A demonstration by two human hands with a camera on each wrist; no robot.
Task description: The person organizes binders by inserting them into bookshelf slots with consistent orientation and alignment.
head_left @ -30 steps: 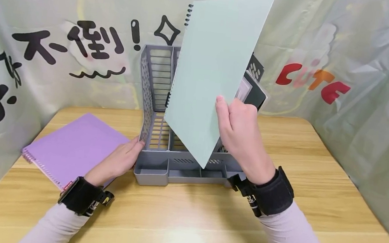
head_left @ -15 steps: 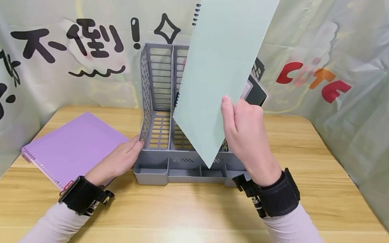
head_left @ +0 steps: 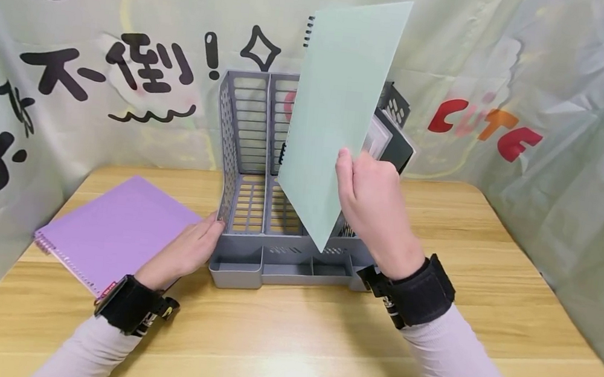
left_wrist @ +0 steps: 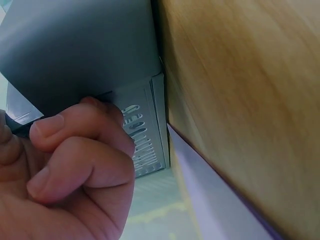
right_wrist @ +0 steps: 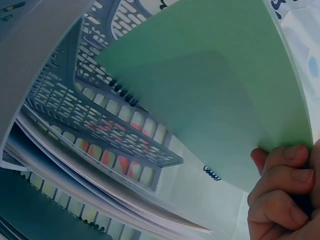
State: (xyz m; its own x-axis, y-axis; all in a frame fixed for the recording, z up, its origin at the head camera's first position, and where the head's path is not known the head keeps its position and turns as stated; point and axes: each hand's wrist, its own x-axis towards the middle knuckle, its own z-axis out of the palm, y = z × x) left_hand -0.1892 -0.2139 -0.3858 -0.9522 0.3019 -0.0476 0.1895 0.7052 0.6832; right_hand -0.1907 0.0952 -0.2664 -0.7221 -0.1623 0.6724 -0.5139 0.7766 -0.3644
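My right hand pinches a pale green spiral notebook by its right edge, thumb on the cover. The notebook is raised and tilted above a grey file organizer, with its black coil on the left. In the right wrist view, the green notebook hangs beside a perforated divider. My left hand grips the organizer's left side near the front; in the left wrist view the fingers are curled at its edge. A purple spiral notebook lies flat left of it, partly under my left forearm.
Papers and dark-covered books stand in the organizer's right slots. Small compartments run along its front. Behind the wooden table hangs a printed cloth.
The green notebook first shifts right, then comes back left and slightly down, turning more edge-on. My right hand moves with it; the left hand stays at the organizer.
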